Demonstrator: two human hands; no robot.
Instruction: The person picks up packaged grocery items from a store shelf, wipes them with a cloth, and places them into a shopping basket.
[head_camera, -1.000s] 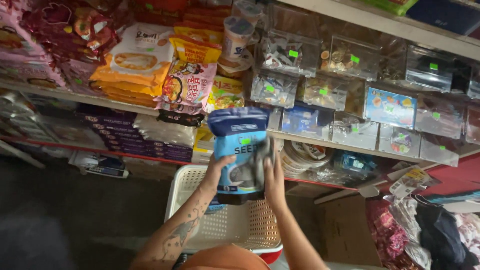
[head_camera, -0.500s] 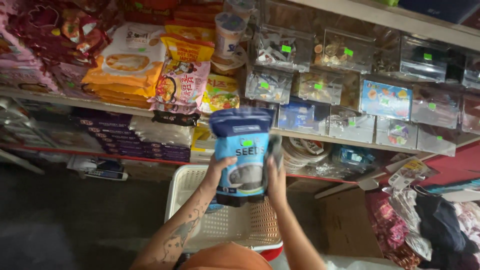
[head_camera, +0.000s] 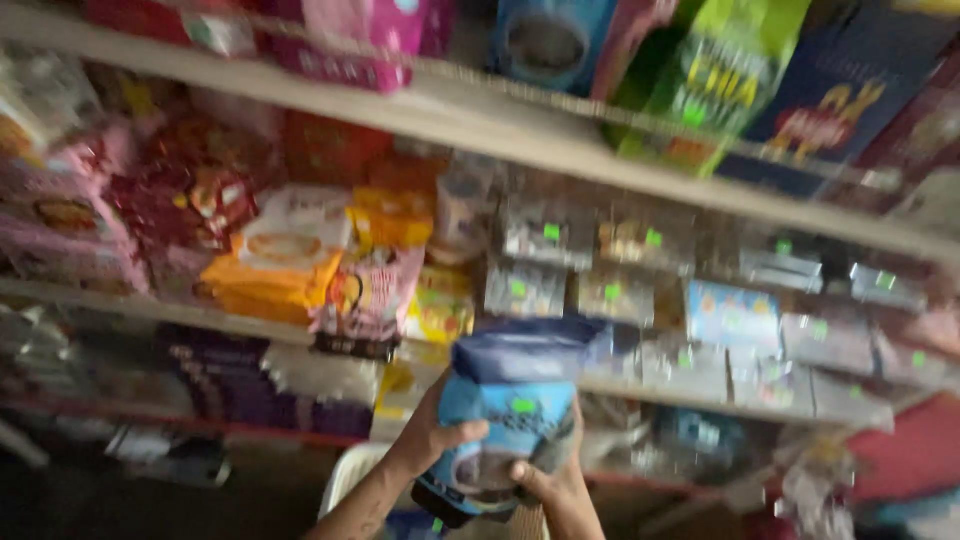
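Observation:
I hold a blue pouch-style food bag (head_camera: 515, 400) upright in front of store shelves. My left hand (head_camera: 432, 438) grips its left side with the thumb across the front. My right hand (head_camera: 548, 478) cups its lower right edge from below. A small green price sticker sits on the bag's front. Below the bag, part of a white plastic basket (head_camera: 345, 478) shows beside my left forearm. The view is blurred.
Wooden shelves (head_camera: 560, 150) run across the view, packed with goods. Orange and pink snack packs (head_camera: 290, 265) lie at middle left, clear boxes with green stickers (head_camera: 620, 270) at middle right, tall colourful bags (head_camera: 715, 75) on the top shelf.
The view has tilted upward, revealing the top shelf. The bag and both hands now sit lower in the frame, and the basket is mostly out of view.

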